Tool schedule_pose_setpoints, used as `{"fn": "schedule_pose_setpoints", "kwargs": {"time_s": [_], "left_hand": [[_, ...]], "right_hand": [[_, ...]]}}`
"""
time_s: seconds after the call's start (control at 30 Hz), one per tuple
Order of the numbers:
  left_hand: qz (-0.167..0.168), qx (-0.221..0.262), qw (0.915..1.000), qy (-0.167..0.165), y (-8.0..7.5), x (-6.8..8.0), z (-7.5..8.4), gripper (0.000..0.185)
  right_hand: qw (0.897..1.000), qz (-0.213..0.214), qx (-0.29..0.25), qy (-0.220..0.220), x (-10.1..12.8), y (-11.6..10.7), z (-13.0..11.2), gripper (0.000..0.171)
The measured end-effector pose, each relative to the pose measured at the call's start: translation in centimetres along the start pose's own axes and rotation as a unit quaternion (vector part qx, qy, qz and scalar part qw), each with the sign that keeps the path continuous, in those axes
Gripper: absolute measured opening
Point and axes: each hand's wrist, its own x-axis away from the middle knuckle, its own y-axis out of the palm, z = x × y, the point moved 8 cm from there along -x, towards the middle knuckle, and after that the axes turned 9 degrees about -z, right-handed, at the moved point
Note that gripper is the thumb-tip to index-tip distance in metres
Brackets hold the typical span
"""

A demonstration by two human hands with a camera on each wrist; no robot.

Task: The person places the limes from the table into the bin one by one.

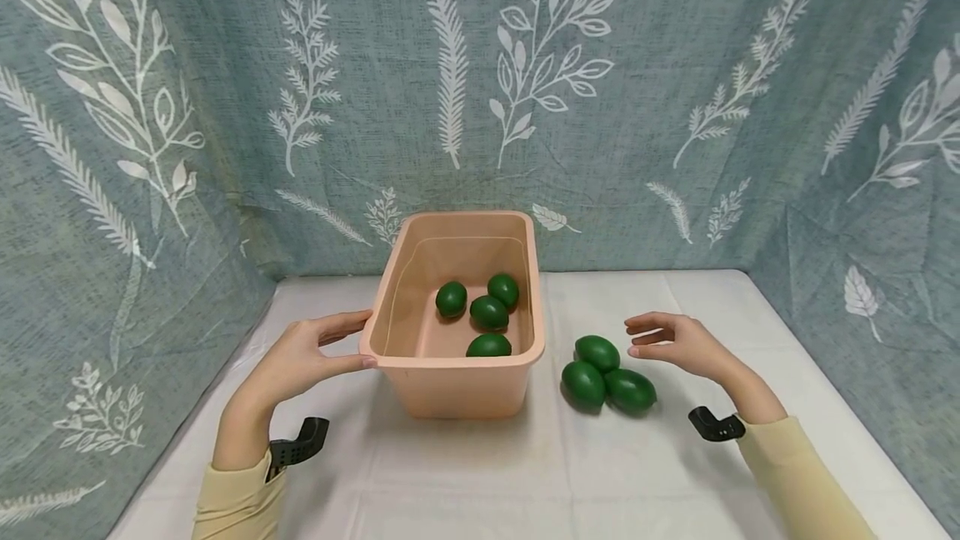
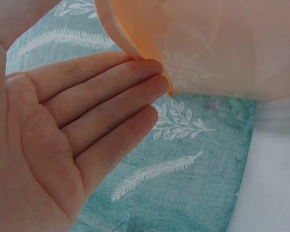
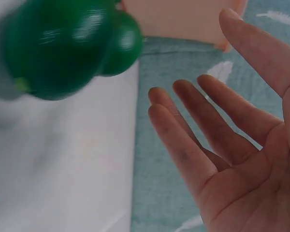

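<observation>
Three glossy dark-green, lemon-shaped fruits (image 1: 594, 383) beside the peach plastic bin (image 1: 465, 390) look light, firm, slightly slippery, best cupped mid-body by the empty, spread right grip (image 1: 678, 346); the left grip (image 1: 296, 357), also spread, touches the bin.

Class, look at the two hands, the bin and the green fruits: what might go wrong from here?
1. The three fruits outside the bin are rounded and clustered, so the right hand could nudge one and set others rolling.
2. The left hand touches the bin only at its left side, so a knock might shift it.
3. The four fruits inside lie loose; another dropped in might strike them.
</observation>
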Motion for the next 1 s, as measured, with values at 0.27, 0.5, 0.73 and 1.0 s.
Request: {"fn": "schedule_pose_setpoints", "kwargs": {"time_s": [0.27,0.5,0.73,1.0], "left_hand": [[0.004,0.002,1.0000,0.004,0.0,0.0,-0.3,0.065],[0.006,0.002,0.9999,0.010,-0.1,0.1,-0.2,0.065],[0.006,0.004,0.9999,0.009,-0.1,0.1,-0.1,0.066],[0.007,0.005,0.9999,0.007,-0.1,0.3,0.0,0.065]], "right_hand": [[1.000,-0.019,-0.002,0.018,1.3,2.1,2.4,0.059],[0.999,-0.027,0.000,0.028,1.8,3.1,3.2,0.063],[0.998,-0.045,0.004,0.033,2.0,3.9,4.0,0.063],[0.998,-0.057,0.008,0.038,1.9,4.5,3.8,0.057]]}}
